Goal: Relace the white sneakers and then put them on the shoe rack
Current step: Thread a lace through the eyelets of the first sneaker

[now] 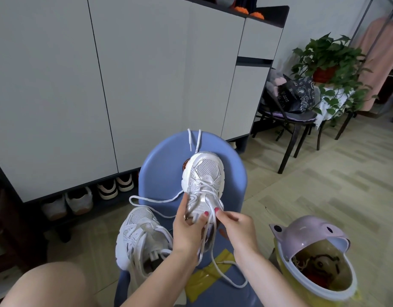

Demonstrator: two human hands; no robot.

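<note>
Lacing is mid-way: the left hand (187, 229) is gripping the white sneaker (203, 180) on the blue stool (160, 156) while the right hand (232, 222) is pinching its shoelace (213, 247), likely needing the next eyelet.

You sat in the entryway of a home. A tall white cabinet (124, 85) filled ten to twelve o'clock with shoes (84, 199) in its open bottom. A potted plant (328, 60), a chair (297, 120) and a hanging garment (377, 58) stood at two o'clock.
</note>
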